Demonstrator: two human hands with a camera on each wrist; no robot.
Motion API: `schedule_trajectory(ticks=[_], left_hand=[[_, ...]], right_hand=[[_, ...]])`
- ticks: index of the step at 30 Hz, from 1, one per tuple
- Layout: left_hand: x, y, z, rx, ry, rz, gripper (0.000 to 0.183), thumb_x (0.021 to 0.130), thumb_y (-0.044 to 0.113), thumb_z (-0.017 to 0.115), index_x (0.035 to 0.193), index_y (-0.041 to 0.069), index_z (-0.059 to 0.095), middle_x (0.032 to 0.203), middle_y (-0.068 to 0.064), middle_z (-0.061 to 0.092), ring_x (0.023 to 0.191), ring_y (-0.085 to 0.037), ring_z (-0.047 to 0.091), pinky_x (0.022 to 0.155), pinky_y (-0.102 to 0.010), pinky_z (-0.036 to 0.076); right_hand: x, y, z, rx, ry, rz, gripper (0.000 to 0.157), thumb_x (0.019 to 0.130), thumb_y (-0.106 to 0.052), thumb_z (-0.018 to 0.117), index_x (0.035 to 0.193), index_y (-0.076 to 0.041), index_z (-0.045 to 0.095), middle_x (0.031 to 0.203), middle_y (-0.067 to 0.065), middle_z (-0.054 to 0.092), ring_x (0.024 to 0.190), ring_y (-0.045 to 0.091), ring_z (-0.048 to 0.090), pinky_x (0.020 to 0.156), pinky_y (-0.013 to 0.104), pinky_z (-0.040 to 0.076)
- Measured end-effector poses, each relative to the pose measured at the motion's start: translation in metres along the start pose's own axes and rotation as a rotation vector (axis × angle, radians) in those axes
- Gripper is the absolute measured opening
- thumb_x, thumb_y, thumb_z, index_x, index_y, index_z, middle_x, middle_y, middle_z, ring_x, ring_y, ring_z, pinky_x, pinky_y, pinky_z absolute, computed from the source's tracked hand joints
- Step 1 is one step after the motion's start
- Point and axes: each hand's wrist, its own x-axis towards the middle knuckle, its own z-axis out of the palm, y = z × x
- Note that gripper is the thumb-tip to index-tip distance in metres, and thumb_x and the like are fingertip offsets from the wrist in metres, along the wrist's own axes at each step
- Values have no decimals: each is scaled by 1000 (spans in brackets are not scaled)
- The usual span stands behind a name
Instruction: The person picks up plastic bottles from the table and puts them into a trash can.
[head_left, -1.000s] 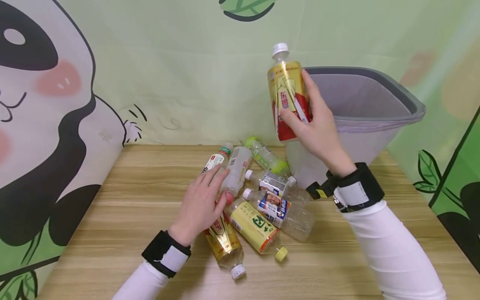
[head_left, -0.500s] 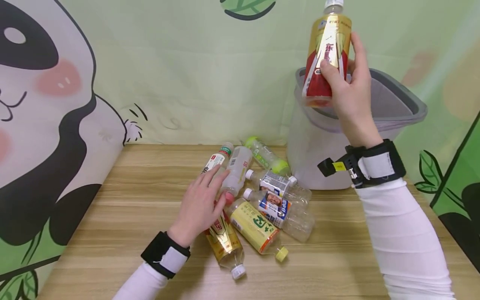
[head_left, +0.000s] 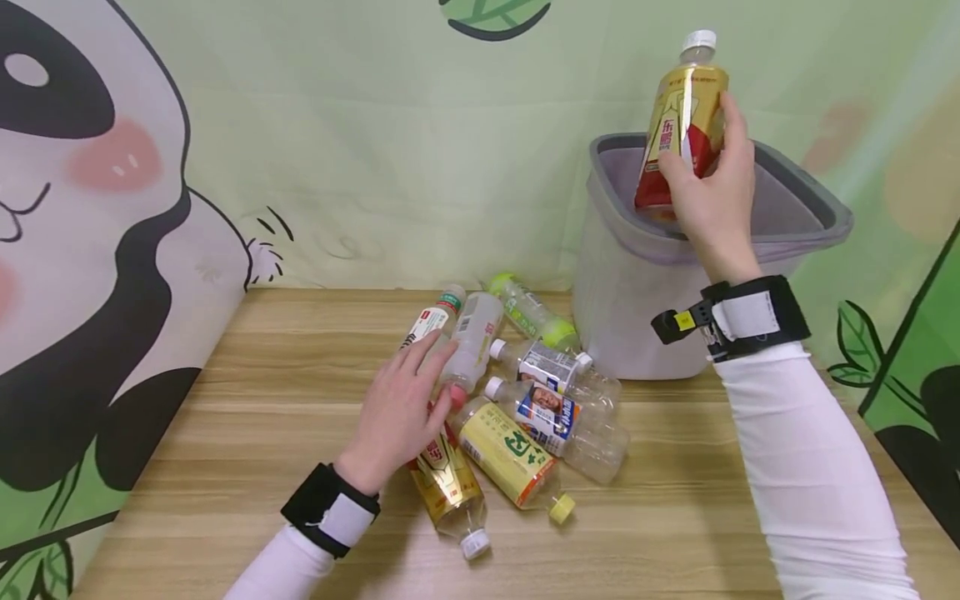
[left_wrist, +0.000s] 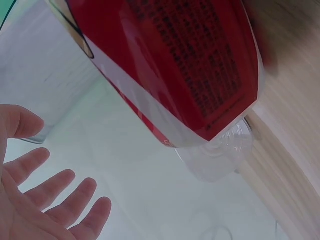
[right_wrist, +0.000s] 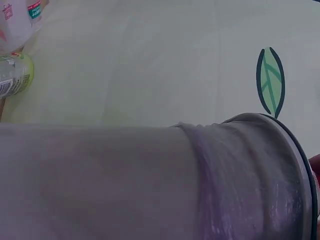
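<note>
Head cam: R hand (head_left: 712,192), upper right of frame, has fingers wrapped round a gold/red btl (head_left: 681,112), thumb on front, cap up, slight tilt; btl sits over the mouth of the grey bin (head_left: 630,308), can't tell if its base is below the rim. L hand (head_left: 397,408), lower centre-left, palm down, fingers extended, over a 2nd gold/red btl (head_left: 452,483) lying on the desk (head_left: 300,400); contact unclear. Right of it: yellow-label btl (head_left: 510,454), then two clear btls w/ blue labels. Above: frosted btl (head_left: 476,329), white-label btl (head_left: 431,321), green btl (head_left: 532,312) near bin. L wrist cam: L hand lower left, fingers spread; red btl side fills top centre, apart from fingertips in this view. R wrist cam: bin wall + liner (right_wrist: 240,180) fill lower frame; R fingers' grip not readable here.
</note>
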Motion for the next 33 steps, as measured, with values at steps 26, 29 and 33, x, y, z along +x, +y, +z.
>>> schedule_trajectory(ticks=[26,29,33], left_hand=[[-3,-5,2,-37,31,-16,48,86,19,59,132,10,52,140,-17,44,118,-37,48,91,-56,45],[-2,-6,1,-40,45,-21,48,84,15,61,131,11,52,139,-17,45,116,-38,50,86,-56,47],[0,-8,0,-28,53,-37,46,84,16,60,129,11,54,137,-16,47,111,-38,53,82,-54,49]], right_hand=[[-30,-12,8,28,158,-230,25,91,-5,44,105,4,64,92,4,63,76,12,56,66,20,42],[-48,-22,13,88,165,-278,23,90,-2,45,100,7,64,85,5,62,72,13,55,61,20,40],[-65,-17,25,174,144,-316,21,89,3,46,98,9,63,81,6,60,69,15,54,59,20,40]])
